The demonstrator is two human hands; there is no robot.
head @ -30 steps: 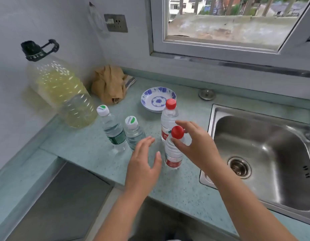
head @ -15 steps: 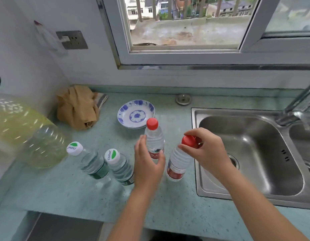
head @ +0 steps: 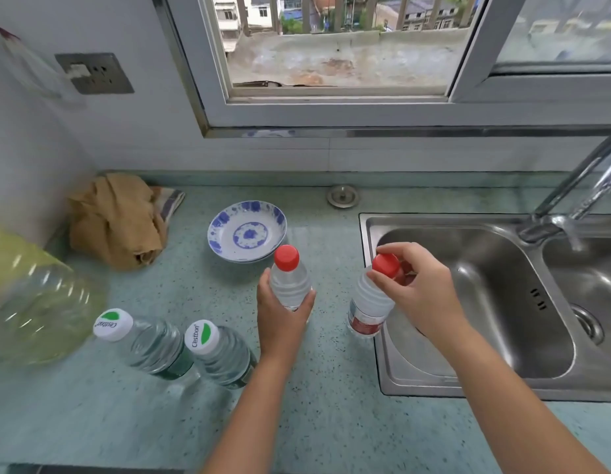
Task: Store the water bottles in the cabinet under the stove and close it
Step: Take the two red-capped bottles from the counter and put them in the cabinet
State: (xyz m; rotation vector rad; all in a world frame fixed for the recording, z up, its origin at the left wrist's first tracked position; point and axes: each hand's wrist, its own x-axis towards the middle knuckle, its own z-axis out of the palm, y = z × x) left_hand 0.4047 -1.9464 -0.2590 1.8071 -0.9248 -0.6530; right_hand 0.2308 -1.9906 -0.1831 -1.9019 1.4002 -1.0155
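Several small water bottles stand on the pale green counter. My left hand wraps the body of a red-capped bottle in the middle. My right hand pinches the neck of a second red-capped bottle, which tilts beside the sink's left rim. Two bottles with white-and-green caps, one and the other, stand untouched to the left. The cabinet under the stove is out of view.
A big jug of yellow oil fills the left edge. A brown cloth and a blue-patterned dish lie behind the bottles. The steel sink with its tap lies at the right, below the window.
My left hand closed around the rear red-capped bottle. My right hand carried the other red-capped bottle rightward toward the sink and tilted it. My head view swung right and up.
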